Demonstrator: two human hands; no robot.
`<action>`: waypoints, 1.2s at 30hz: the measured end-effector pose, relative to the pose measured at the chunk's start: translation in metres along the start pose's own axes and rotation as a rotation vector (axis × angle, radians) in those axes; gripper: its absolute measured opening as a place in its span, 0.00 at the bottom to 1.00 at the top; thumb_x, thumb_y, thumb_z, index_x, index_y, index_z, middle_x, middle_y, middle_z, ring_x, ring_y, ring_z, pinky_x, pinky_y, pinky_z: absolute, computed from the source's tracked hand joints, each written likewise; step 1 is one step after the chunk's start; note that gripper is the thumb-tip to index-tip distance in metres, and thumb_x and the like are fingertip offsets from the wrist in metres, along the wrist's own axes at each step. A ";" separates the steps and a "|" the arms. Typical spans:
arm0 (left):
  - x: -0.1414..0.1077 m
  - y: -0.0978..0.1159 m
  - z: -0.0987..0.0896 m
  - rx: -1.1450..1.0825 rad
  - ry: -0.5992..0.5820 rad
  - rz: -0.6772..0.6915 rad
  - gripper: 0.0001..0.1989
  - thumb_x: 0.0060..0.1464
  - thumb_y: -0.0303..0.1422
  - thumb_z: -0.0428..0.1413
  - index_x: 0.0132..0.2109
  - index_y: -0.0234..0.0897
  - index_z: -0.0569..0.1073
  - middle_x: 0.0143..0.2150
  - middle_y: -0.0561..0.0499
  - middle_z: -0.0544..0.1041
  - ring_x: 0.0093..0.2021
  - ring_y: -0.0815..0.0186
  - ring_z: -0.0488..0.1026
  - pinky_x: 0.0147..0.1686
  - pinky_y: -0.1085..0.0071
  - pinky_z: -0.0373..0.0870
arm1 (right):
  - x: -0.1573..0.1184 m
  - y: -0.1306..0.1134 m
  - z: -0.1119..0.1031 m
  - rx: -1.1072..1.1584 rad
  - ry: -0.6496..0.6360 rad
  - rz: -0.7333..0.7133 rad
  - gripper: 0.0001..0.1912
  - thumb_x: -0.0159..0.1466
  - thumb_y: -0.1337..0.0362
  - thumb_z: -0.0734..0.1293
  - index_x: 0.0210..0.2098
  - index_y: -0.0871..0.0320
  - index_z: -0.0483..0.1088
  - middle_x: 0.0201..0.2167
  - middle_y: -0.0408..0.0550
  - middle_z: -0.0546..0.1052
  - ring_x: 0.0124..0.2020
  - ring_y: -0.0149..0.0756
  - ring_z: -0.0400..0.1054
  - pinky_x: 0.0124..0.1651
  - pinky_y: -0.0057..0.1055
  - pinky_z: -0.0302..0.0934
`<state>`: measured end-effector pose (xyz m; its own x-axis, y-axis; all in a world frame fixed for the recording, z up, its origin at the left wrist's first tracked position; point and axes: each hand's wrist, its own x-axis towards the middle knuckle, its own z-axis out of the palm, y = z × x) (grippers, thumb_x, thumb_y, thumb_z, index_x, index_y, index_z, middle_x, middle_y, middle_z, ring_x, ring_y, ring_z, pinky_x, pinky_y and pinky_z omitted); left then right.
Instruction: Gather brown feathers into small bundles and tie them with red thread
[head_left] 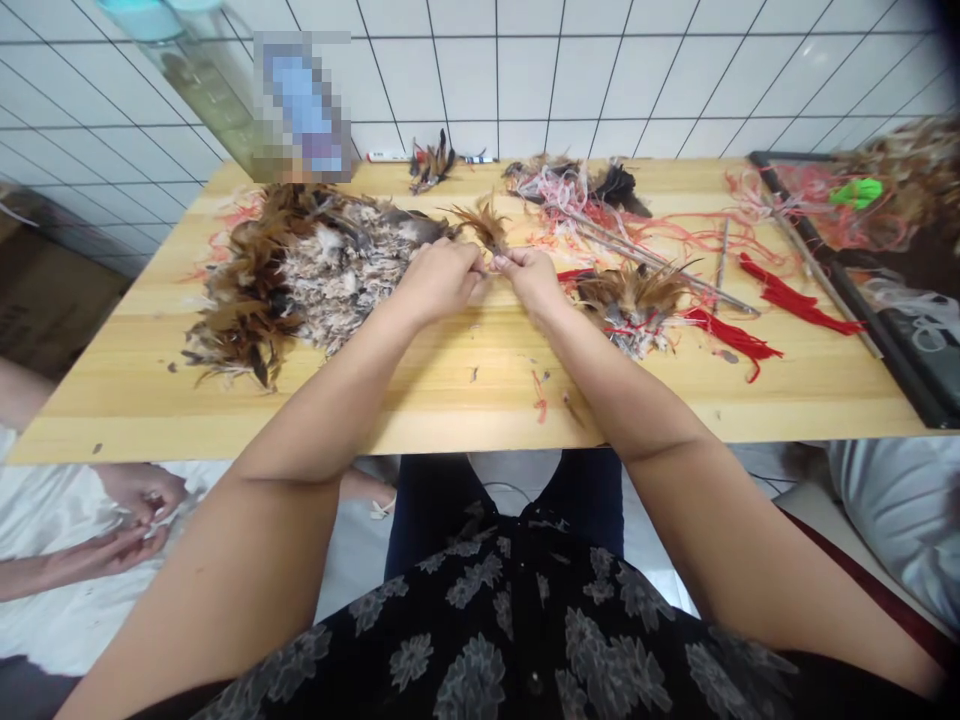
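A small bunch of brown feathers (484, 222) stands tips-up between my hands over the wooden table. Thumb and fingers of my right hand (534, 280) pinch its lower end. Close beside it, my left hand (442, 278) is closed with its fingers curled; whatever it may hold is hidden. Left of that hand lies a big heap of brown feather bunches (337, 270) with pale, fluffy bases. To the right of my right hand, a smaller pile of feather bunches (634, 300) rests near red cord bundles (731, 335).
Metal rods (630, 245) and pink strings (562, 195) lie at the back right. A black-edged tray (847, 290) holds feathers and string. At the back left stands a bottle (210, 95). Another person's hands (139, 520) show below the table's left edge.
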<state>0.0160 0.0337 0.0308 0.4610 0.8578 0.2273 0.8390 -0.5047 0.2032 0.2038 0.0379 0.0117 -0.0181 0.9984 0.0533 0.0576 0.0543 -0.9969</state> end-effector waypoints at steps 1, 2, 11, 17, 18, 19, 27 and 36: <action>-0.001 -0.001 0.001 -0.021 0.014 -0.019 0.14 0.68 0.26 0.57 0.54 0.38 0.85 0.52 0.36 0.87 0.60 0.35 0.83 0.65 0.43 0.78 | 0.002 0.003 0.000 -0.013 0.001 -0.007 0.18 0.74 0.78 0.70 0.28 0.61 0.77 0.28 0.38 0.77 0.36 0.30 0.67 0.48 0.30 0.60; -0.002 -0.002 0.002 -0.047 0.029 -0.028 0.14 0.69 0.27 0.58 0.55 0.39 0.85 0.52 0.38 0.87 0.59 0.36 0.84 0.64 0.45 0.79 | 0.004 0.006 0.000 -0.027 0.003 -0.011 0.17 0.75 0.78 0.70 0.29 0.61 0.78 0.28 0.39 0.77 0.36 0.30 0.67 0.47 0.31 0.60; -0.010 -0.032 0.029 -0.137 0.151 0.059 0.08 0.70 0.29 0.59 0.50 0.41 0.83 0.51 0.39 0.86 0.57 0.41 0.84 0.64 0.48 0.77 | 0.008 0.020 -0.004 -0.191 0.021 -0.008 0.14 0.78 0.74 0.70 0.35 0.64 0.83 0.30 0.42 0.80 0.35 0.32 0.69 0.50 0.33 0.63; -0.011 -0.027 0.030 -0.126 0.176 0.149 0.10 0.73 0.29 0.58 0.52 0.42 0.84 0.53 0.39 0.86 0.60 0.41 0.83 0.68 0.44 0.77 | -0.003 0.016 0.002 -0.220 -0.045 0.037 0.16 0.77 0.74 0.69 0.32 0.62 0.79 0.27 0.38 0.73 0.33 0.30 0.63 0.46 0.31 0.59; -0.011 -0.025 0.028 -0.113 0.181 0.152 0.09 0.73 0.29 0.58 0.51 0.42 0.84 0.54 0.39 0.86 0.61 0.40 0.83 0.68 0.44 0.76 | -0.005 0.015 0.004 -0.213 -0.059 0.040 0.17 0.77 0.74 0.70 0.31 0.62 0.78 0.27 0.38 0.72 0.33 0.29 0.63 0.46 0.31 0.59; -0.011 -0.023 0.027 -0.097 0.184 0.149 0.09 0.74 0.29 0.58 0.51 0.42 0.84 0.54 0.38 0.85 0.62 0.40 0.82 0.68 0.43 0.76 | -0.007 0.014 0.005 -0.206 -0.071 0.039 0.17 0.77 0.74 0.70 0.30 0.62 0.78 0.27 0.37 0.71 0.33 0.29 0.62 0.46 0.31 0.59; -0.014 -0.022 0.017 -0.151 0.219 0.071 0.07 0.77 0.35 0.61 0.45 0.49 0.81 0.46 0.41 0.81 0.65 0.40 0.74 0.71 0.38 0.70 | -0.015 0.002 0.005 -0.186 -0.146 0.076 0.14 0.76 0.74 0.72 0.33 0.61 0.81 0.35 0.44 0.84 0.40 0.32 0.73 0.60 0.34 0.69; -0.018 -0.015 0.013 -0.199 0.242 0.067 0.10 0.79 0.37 0.58 0.43 0.48 0.77 0.45 0.40 0.80 0.65 0.39 0.73 0.72 0.40 0.68 | -0.021 -0.005 0.007 -0.066 -0.223 0.129 0.15 0.74 0.76 0.72 0.30 0.60 0.76 0.31 0.41 0.81 0.41 0.31 0.75 0.63 0.33 0.71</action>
<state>-0.0007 0.0274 0.0111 0.4111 0.7861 0.4616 0.7252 -0.5888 0.3569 0.1968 0.0162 0.0148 -0.2255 0.9695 -0.0958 0.1386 -0.0655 -0.9882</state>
